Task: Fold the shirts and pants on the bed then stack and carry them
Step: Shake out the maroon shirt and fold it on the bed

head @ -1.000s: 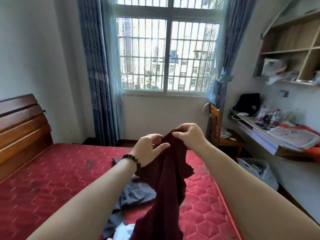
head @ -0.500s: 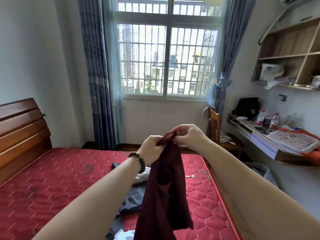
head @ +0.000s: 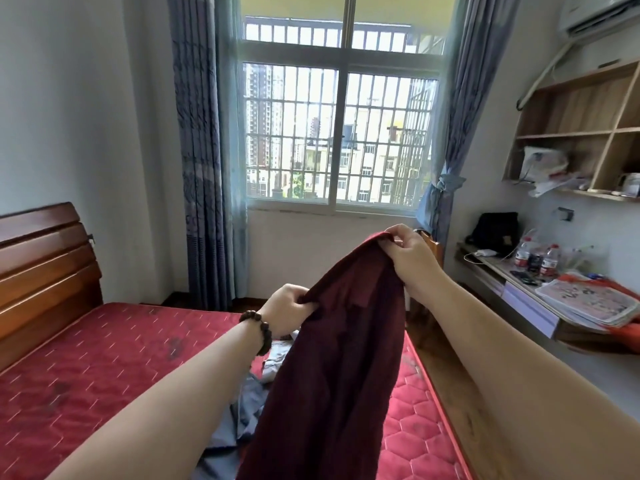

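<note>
Head view: left hand [head: 289, 311] and right hand [head: 408, 252] pinch maroon garment [head: 339, 358] (bottom cropped).

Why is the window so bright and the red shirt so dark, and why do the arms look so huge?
In the head view, daylight pours through the window, so the dark red garment in front of it is lit from behind and looks shadowy; the wide-angle lens stretches the forearms near the frame's bottom; the left hand and right hand look sharp, not blurred.
</note>
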`<state>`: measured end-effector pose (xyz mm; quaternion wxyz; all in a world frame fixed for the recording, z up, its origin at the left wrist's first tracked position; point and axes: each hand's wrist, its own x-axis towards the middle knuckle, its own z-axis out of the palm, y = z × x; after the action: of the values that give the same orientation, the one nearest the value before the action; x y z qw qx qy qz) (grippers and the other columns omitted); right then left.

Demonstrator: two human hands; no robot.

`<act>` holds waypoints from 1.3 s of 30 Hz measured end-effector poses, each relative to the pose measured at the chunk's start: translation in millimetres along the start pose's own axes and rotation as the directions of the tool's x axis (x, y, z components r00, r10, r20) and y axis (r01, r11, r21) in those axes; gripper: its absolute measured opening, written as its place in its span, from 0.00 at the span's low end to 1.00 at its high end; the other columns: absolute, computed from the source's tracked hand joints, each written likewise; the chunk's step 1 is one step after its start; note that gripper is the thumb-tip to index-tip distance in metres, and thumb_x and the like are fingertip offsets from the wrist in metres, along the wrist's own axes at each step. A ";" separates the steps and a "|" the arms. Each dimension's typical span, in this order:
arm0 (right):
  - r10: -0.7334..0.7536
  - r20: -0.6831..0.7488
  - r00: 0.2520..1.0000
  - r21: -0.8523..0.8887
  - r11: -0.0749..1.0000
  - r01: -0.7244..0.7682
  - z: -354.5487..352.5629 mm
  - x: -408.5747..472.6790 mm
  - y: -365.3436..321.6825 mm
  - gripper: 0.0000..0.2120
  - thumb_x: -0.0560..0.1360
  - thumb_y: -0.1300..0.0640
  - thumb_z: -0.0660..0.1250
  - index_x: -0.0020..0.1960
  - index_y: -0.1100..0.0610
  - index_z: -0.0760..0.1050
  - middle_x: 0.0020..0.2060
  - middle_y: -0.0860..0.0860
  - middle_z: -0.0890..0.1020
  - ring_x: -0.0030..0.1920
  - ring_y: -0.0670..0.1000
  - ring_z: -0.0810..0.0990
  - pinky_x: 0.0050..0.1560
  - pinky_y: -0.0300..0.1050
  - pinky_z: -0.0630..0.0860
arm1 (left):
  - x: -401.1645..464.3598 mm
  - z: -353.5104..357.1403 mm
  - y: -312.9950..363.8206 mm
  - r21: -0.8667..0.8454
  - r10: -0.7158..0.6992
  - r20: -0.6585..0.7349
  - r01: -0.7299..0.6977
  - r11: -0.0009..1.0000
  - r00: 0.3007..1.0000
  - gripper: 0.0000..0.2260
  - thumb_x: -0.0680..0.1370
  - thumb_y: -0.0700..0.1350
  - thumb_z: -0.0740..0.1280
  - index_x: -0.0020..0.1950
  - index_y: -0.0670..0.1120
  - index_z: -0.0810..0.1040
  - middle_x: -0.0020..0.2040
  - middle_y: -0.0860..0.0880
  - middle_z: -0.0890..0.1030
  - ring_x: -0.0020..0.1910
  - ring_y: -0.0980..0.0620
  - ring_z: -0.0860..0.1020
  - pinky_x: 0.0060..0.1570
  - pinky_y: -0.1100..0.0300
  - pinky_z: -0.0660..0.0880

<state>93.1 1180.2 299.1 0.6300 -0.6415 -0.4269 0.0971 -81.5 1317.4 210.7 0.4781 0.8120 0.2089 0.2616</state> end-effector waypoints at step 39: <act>0.015 0.384 0.923 0.194 0.976 -0.096 -74.3 -7.0 -28.2 0.11 0.61 0.51 0.78 0.41 0.55 0.84 0.40 0.55 0.85 0.40 0.50 0.84 0.42 0.41 0.80 | -13.8 -66.7 90.0 -0.381 0.115 -0.080 -0.137 0.914 0.990 0.05 0.77 0.37 0.67 0.41 0.39 0.78 0.35 0.47 0.80 0.31 0.54 0.78 0.33 0.63 0.77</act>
<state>126.0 1117.2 335.2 0.5960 -0.5526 -0.5100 0.2816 -125.8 1312.8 314.4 0.6046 0.7062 0.1140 0.3503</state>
